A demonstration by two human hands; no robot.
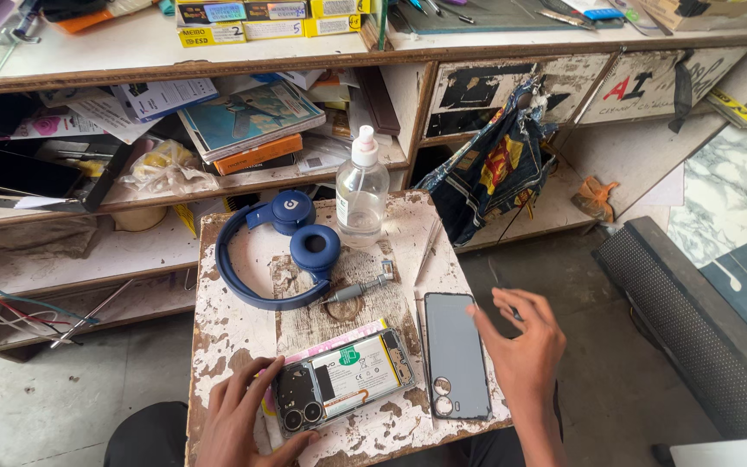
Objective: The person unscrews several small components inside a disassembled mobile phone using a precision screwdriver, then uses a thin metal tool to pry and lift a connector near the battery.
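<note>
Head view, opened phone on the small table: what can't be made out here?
- Opened phone: its near-left corner is hidden under the left hand.
- Back cover: its right edge is partly covered by the right hand.
- Left hand: the wrist is cut off by the bottom edge.
- Thin tool beside the bottle: too small to identify.

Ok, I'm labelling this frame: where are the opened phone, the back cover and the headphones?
opened phone (345,378), head view, on its battery.
back cover (456,350), head view, middle of the grey panel.
headphones (315,249), head view, on the lower ear cup.
</note>
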